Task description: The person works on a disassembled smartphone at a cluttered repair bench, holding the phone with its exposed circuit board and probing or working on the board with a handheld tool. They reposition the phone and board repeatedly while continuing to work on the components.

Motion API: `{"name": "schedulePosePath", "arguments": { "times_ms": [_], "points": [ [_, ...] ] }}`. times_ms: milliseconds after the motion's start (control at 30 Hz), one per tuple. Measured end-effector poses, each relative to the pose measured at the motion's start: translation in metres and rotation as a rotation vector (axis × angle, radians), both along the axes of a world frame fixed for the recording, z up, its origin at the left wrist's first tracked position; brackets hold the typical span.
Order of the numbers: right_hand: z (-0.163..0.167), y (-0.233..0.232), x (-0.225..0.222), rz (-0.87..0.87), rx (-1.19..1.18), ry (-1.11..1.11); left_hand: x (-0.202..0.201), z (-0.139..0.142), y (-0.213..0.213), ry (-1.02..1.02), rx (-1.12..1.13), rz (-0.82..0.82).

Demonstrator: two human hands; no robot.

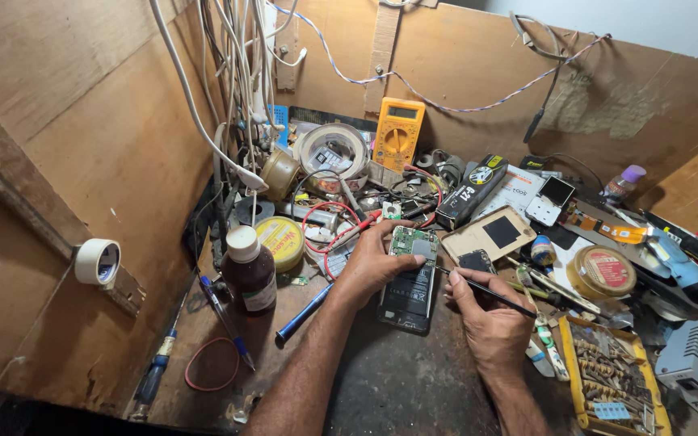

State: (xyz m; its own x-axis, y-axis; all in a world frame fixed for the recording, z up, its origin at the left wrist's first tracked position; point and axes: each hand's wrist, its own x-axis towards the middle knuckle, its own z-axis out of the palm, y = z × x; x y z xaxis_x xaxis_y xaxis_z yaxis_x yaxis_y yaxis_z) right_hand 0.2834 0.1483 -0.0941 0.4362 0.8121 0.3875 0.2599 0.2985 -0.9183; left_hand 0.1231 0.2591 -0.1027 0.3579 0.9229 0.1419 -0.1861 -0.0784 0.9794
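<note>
An opened black phone (408, 297) lies on the dark bench, its green circuit board (414, 241) and battery exposed. My left hand (372, 262) rests over the phone's upper left, thumb pressing near the board. My right hand (486, 319) grips a thin black tool (486, 291) like a pen, its tip pointing at the phone's right edge. A small dark part (476, 260) lies just beyond the tool.
A brown bottle with white cap (248, 270) and a yellow tin (282, 241) stand left. A yellow multimeter (398, 133), tape rolls (332, 150), cables and a tan phone cover (500, 233) crowd the back. A parts tray (611, 375) sits right; pens and a red band (212, 363) lie left.
</note>
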Motion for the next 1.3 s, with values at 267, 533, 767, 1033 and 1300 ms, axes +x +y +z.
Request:
{"name": "schedulePosePath", "arguments": {
  "times_ms": [267, 533, 767, 1033, 1300],
  "points": [
    [0.0009, 0.0005, -0.0001, 0.013, -0.025, 0.034, -0.0005, 0.0025, -0.0014, 0.024, 0.011, 0.011],
    [-0.0021, 0.0019, 0.0017, 0.023, -0.032, 0.069, -0.0011, 0.0025, -0.0011, 0.01, 0.014, -0.005],
    [-0.0014, 0.0007, 0.0009, 0.02, -0.031, 0.068, 0.0, 0.0007, -0.0006, 0.026, 0.024, 0.01],
    [-0.0001, 0.0, 0.0002, 0.023, -0.016, -0.025, -0.0002, 0.0016, -0.0013, 0.021, 0.012, 0.01],
    [0.002, -0.0022, -0.0017, 0.012, -0.007, -0.074, 0.0005, 0.001, -0.0009, 0.022, 0.024, 0.016]
  ]
}}
